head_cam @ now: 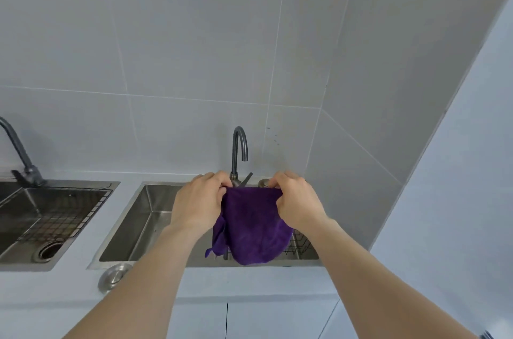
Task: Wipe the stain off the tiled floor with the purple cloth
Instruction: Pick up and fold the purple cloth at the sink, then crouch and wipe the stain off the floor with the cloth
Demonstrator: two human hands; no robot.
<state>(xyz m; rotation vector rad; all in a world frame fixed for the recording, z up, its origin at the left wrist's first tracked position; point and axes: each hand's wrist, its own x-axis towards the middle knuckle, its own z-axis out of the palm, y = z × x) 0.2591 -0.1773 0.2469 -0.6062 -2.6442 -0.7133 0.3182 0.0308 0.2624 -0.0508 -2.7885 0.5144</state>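
The purple cloth [254,227] hangs above the right steel sink [138,225], held up by its top edge. My left hand [198,201] grips the cloth's upper left corner. My right hand [298,200] grips its upper right corner. The cloth droops in a rounded fold, with a loose flap at its lower left. A dark curved faucet [239,150] stands just behind my hands. No tiled floor or stain is in view.
A second sink [50,216] with a wire grid and a drain lies at the left, with its own faucet [19,152]. A round metal plug [114,276] rests on the white counter. Grey tiled wall behind, white wall at the right, white cabinet doors below.
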